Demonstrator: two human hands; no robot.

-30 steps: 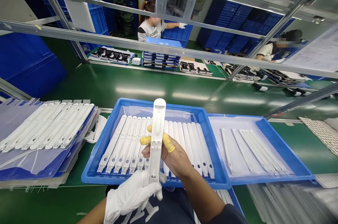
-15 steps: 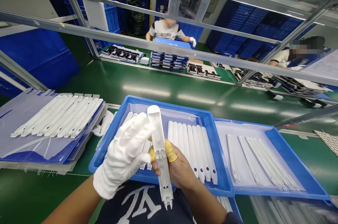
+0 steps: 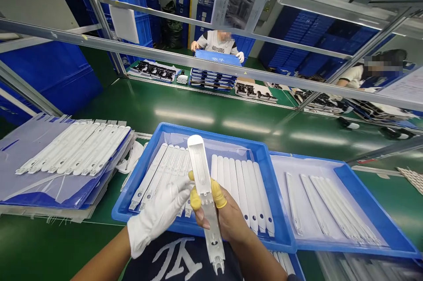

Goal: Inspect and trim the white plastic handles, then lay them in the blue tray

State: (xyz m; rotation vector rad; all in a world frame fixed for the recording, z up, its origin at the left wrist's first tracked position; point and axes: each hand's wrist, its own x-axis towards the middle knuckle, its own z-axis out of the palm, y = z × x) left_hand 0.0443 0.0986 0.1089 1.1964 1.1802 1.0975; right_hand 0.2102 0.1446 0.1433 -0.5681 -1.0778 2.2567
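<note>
My right hand (image 3: 228, 215), with yellow finger cots, grips a long white plastic strip-shaped part (image 3: 214, 232) around its middle. The part is tilted, its hollow ribbed side facing me, with a rounded end at the top and small prongs at the bottom. My left hand (image 3: 158, 215), in a white glove, is beside it with fingers stretched toward the part and the cots; whether they touch it I cannot tell. Beneath both hands is a blue tray (image 3: 284, 228), holding rows of similar white strips (image 3: 231, 179).
At the left, more white strips (image 3: 76, 146) lie on a stack of plastic sheets (image 3: 20, 192). A second blue tray (image 3: 373, 252) with several narrow strips stands at the right. Metal rails (image 3: 158, 54) cross ahead; beyond them a person (image 3: 216, 43) works behind stacked blue trays (image 3: 211, 79).
My left hand has moved down from beside the part's upper end, uncovering strips in the tray. The part, still in my right hand, sits slightly lower and farther right in view.
</note>
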